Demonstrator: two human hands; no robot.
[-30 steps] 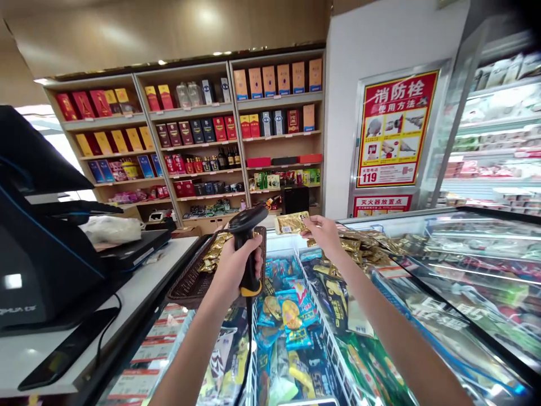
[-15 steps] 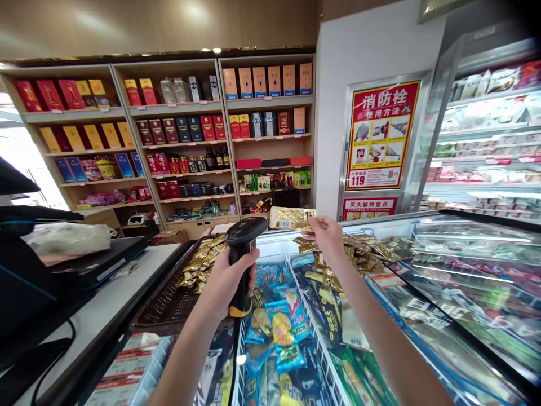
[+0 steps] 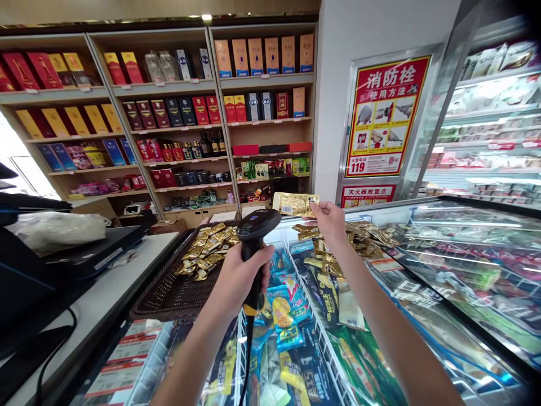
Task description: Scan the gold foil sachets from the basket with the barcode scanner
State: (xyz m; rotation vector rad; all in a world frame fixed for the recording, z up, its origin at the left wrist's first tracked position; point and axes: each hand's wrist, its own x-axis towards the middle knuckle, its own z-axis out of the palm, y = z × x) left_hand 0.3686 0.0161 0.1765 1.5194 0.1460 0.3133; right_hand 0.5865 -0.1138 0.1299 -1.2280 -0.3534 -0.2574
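My left hand (image 3: 247,273) is wrapped round the grip of a black barcode scanner (image 3: 257,225), whose cord hangs down over the freezer. Between the fingers and thumb of my right hand (image 3: 332,225) is a gold foil packet (image 3: 296,204), its printed barcode showing. The scanner's head is close to the packet's left end; whether they touch I cannot tell. Left of the scanner, a brown woven basket (image 3: 169,299) holds a pile of gold packets (image 3: 207,251). Below and behind my right hand, more gold packets (image 3: 363,242) lie on the freezer.
The chest freezer has white wire dividers (image 3: 316,327) and blue snack bags (image 3: 283,310). At left stands a counter (image 3: 146,259) with a black device and a plastic bag (image 3: 63,228). Shelves of boxes (image 3: 256,56) line the back; a glass freezer lid (image 3: 486,270) is at right.
The scanner in my left hand has moved right and a little up, closer to the gold packet. My right hand still holds the packet. The camera view has tilted down slightly.
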